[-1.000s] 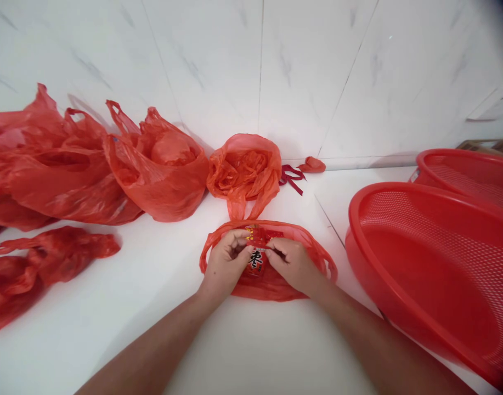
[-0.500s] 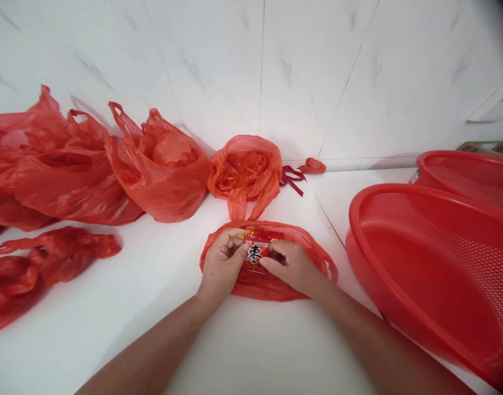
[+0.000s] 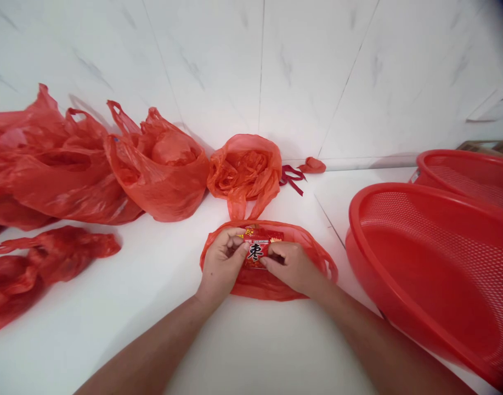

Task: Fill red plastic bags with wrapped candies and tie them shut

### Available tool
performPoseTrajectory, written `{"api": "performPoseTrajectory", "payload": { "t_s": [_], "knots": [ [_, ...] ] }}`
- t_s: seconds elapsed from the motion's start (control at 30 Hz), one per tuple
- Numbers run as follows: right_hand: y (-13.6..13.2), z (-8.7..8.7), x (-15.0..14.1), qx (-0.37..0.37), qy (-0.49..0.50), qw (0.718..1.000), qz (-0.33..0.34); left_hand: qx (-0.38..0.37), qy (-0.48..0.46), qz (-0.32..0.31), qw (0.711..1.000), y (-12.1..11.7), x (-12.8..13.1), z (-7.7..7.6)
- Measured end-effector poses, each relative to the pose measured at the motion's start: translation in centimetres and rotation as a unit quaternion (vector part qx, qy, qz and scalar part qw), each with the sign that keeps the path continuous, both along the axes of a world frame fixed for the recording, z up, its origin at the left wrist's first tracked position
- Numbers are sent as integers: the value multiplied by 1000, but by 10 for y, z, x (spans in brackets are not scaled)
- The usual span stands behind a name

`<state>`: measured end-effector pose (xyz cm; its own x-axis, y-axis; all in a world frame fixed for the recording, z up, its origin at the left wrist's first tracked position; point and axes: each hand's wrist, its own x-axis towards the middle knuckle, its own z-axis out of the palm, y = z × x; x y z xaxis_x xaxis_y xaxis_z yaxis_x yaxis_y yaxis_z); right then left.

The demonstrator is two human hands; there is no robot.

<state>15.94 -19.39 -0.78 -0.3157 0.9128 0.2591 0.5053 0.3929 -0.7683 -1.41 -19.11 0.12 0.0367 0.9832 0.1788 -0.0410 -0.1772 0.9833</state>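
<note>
Between my two hands is a small red snack packet [image 3: 255,253] printed with a large black character outlined in white. My left hand [image 3: 224,262] pinches its left side between thumb and fingers. On the opposite side, my right hand [image 3: 290,266] grips the packet with curled fingers and thumb. Both hands are over the mouth of an opened red plastic bag [image 3: 271,285] lying on the white table. Behind the held packet, more red and gold packaging shows inside the bag, partly covered by my fingers.
Several full red plastic bags [image 3: 160,186] line the wall at left, with a knotted one [image 3: 66,255] in front. A bag of crumpled bags [image 3: 247,170] stands behind my hands. Dark red ribbon [image 3: 292,178] lies beside it. Two red mesh baskets [image 3: 393,263] occupy the right.
The packet has tilted slightly between my fingers, and its printed face has shifted a little to the right. My hands have stayed almost in place.
</note>
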Motion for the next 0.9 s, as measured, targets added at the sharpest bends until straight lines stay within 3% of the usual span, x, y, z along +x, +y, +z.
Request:
{"api": "performPoseTrajectory", "payload": {
  "t_s": [0.9],
  "knots": [
    [0,0,1,-4,-5,1000,-10,-5,-17,-1,1000,0,1,2]
  ]
}}
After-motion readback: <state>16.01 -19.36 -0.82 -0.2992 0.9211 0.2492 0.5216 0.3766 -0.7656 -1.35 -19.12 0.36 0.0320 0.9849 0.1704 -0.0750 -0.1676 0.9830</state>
